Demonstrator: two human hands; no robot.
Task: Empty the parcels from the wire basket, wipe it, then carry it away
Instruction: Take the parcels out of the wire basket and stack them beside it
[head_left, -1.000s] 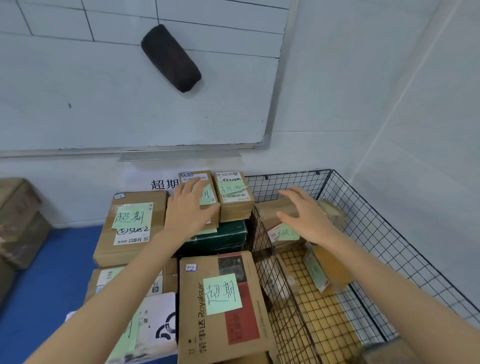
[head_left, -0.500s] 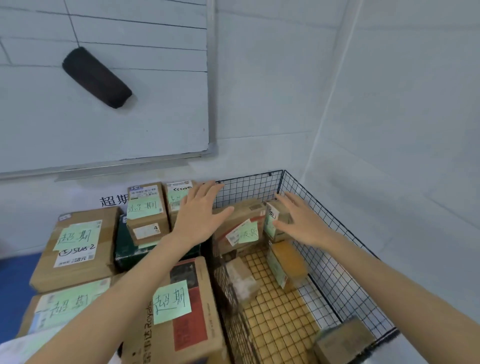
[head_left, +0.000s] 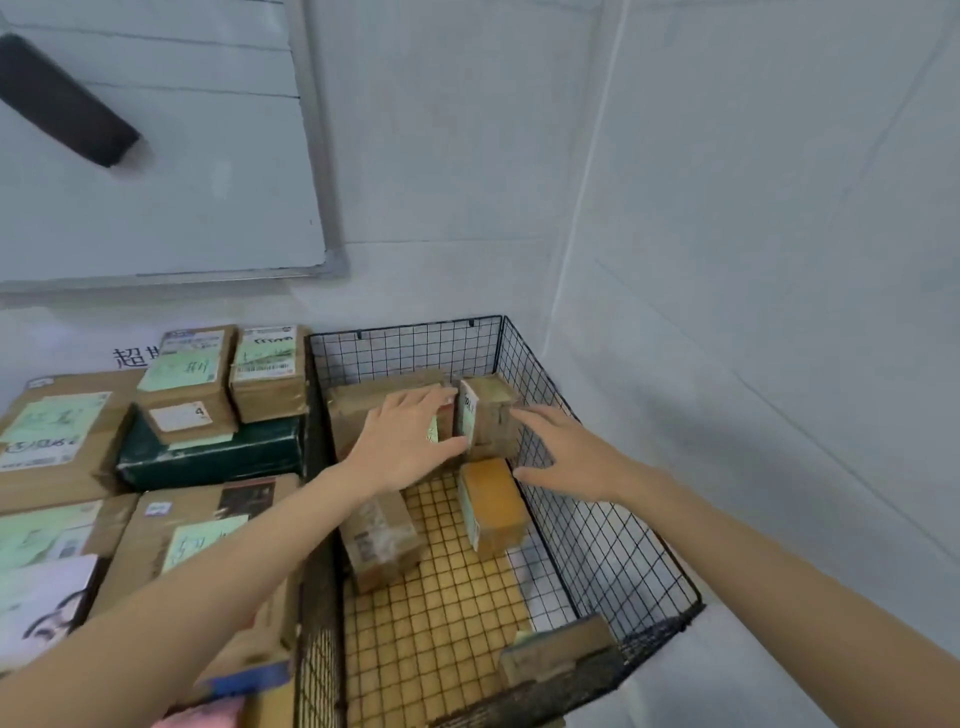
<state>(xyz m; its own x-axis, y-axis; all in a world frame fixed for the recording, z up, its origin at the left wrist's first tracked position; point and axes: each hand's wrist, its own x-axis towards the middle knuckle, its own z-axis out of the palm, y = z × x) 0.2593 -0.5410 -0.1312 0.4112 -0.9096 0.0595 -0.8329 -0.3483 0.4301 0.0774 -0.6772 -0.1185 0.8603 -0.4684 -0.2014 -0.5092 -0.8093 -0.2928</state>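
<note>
A black wire basket (head_left: 597, 525) stands in the corner with a yellow gridded floor. Several brown cardboard parcels lie inside. My left hand (head_left: 408, 441) lies with straight fingers on a large flat parcel (head_left: 358, 410) at the basket's back left. An upright small box (head_left: 491, 415) stands at the back, between my two hands. My right hand (head_left: 566, 452) hovers open just right of that box, fingers spread. An orange-topped box (head_left: 493, 501) sits below it, a taped parcel (head_left: 382, 540) lies at the left, and another parcel (head_left: 558, 649) leans at the near rim.
Stacked parcels with green notes (head_left: 192, 384) and a dark green box (head_left: 218, 457) fill the space left of the basket. A whiteboard (head_left: 182, 156) with a black eraser (head_left: 62, 104) hangs on the wall behind. White walls close in behind and right.
My view swung right. My left hand came off the stacked parcels, crossed into the basket and settled on the flat parcel. My right hand moved down beside the upright box.
</note>
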